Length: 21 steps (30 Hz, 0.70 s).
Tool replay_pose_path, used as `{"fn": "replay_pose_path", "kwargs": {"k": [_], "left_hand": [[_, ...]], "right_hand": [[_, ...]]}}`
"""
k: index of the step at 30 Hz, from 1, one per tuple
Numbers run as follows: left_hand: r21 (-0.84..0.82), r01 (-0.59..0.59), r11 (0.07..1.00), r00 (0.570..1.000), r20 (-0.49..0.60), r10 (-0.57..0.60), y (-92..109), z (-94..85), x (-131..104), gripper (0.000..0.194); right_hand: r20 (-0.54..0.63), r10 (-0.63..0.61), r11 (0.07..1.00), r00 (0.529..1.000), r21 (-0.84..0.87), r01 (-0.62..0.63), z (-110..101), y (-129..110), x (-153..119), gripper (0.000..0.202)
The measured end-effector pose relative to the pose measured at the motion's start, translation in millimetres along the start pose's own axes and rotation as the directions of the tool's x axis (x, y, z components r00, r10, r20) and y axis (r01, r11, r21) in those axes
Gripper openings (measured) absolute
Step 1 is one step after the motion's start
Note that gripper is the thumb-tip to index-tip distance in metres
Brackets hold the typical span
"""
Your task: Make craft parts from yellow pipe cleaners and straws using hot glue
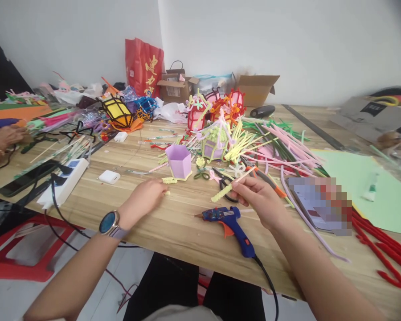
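Observation:
My left hand (150, 195), with a watch on its wrist, has its fingers closed on a yellow coiled piece (169, 180) beside a purple hexagonal cup (179, 161). Another small yellow bit shows under those fingertips. Pinched in my right hand (254, 192) is a thin stick (245, 174) with a pale yellow pipe cleaner (222, 193) wound round its lower end. Black-handled scissors (224, 180) lie just behind that hand. A blue glue gun (227, 218) rests on its side on the table between my hands, nearer the front edge.
Decorated lanterns (214, 145) and pipe cleaners (289, 145) cover the table's middle and back. A white power strip (65, 180) lies left, a phone (317, 205) right. Another person's hand (11, 136) is at the far left. The glue gun's cord (269, 276) hangs over the front edge.

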State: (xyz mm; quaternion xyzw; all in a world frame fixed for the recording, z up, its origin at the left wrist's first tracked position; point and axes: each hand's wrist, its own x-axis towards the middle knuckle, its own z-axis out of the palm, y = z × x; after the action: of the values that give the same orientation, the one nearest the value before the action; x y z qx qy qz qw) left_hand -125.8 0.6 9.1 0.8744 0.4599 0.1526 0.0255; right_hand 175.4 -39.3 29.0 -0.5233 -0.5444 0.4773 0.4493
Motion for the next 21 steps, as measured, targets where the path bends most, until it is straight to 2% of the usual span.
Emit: {"fn": "replay_pose_path", "kwargs": {"k": [2,4,5,7,8,10,11,12,15,18,21], "left_hand": [[0.064,-0.02,0.998,0.999,0.049,0.017,4,5.7,-1,0.023],[0.045,-0.006,0.999,0.999,0.038,0.004,14,3.5,2,0.018],[-0.022,0.019,1.0,0.999,0.027,-0.018,22,0.7,7,0.015],[-0.3,0.096,0.949,0.995,0.062,-0.081,43,-4.9,19,0.012],[-0.489,0.133,0.862,0.99,0.105,-0.093,55,-6.5,27,0.011],[-0.797,0.216,0.564,0.972,0.232,-0.045,79,-6.3,45,0.012],[-0.861,0.259,0.438,0.96,0.279,-0.019,89,-4.5,53,0.013],[-0.887,0.291,0.36,0.95,0.312,0.001,98,-1.9,61,0.013],[-0.886,0.38,0.267,0.919,0.395,0.003,112,7.3,75,0.014],[-0.872,0.439,0.215,0.894,0.449,-0.005,112,14.5,78,0.024],[-0.853,0.505,0.132,0.854,0.515,0.065,107,18.9,76,0.033]], "right_hand": [[0.021,-0.009,1.0,1.0,-0.01,0.009,0,0,0,0.038],[0.037,-0.02,1.0,0.999,-0.008,0.02,-1,-1,0,0.038],[0.046,-0.026,1.0,0.999,-0.005,0.026,-1,-3,-1,0.038],[0.061,-0.043,0.999,0.997,-0.008,0.043,-2,-5,-2,0.038],[0.068,-0.055,0.998,0.996,-0.015,0.056,-3,-6,-2,0.037],[0.08,-0.086,0.995,0.993,-0.035,0.089,-5,-9,-2,0.035],[0.08,-0.108,0.993,0.991,-0.047,0.112,-7,-9,-2,0.034],[0.075,-0.132,0.989,0.988,-0.063,0.137,-9,-9,-1,0.034],[0.067,-0.181,0.967,0.981,-0.167,0.19,-15,-8,0,0.032],[0.089,-0.172,0.937,0.981,-0.292,0.191,-19,-4,1,0.03],[0.107,-0.18,0.907,0.978,-0.368,0.207,-19,-1,2,0.029]]}}
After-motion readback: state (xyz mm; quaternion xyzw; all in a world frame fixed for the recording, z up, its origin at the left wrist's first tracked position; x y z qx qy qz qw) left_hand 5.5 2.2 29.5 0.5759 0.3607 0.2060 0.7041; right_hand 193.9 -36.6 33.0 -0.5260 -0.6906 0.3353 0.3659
